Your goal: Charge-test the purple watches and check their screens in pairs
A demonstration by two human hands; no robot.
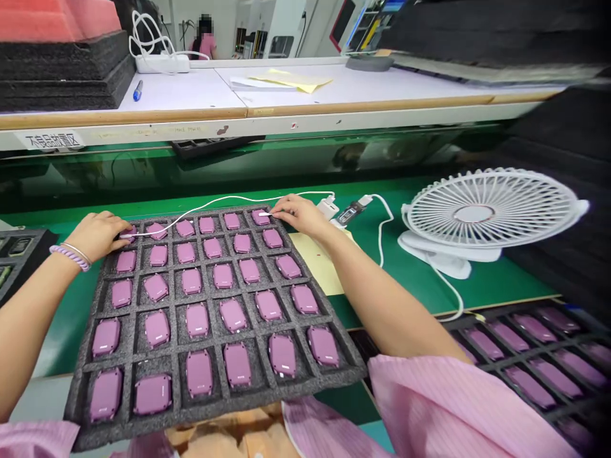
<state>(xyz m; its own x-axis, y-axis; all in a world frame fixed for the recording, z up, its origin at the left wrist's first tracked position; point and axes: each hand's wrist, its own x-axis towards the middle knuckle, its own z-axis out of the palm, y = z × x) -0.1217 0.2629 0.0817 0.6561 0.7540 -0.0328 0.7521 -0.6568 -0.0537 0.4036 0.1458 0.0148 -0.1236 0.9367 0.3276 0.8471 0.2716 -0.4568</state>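
- We've got the grey foam tray [86, 356] in front of us, every pocket filled with a purple device; six rows, all looking seated
- Both hands are up at the tray's far row; the left hand [98, 234] sits at the far-left corner, fingers curled down on the end of a white cable [210, 203] at the corner device [130, 233]; can't tell if the plug is actually in
- The right hand [298, 215] is at the far-right corner, fingertips pinched on a white plug [264, 214] right at that corner's device [260, 217]
- The cable loops off past the tray's far edge to a small USB meter [351, 211] just right of the tray
- So our guess is we're only on the far row; the five nearer rows look untouched, so most is left
- A white fan [487, 213] sits well right of the tray; another tray [525, 356] of purple units is near-right of it
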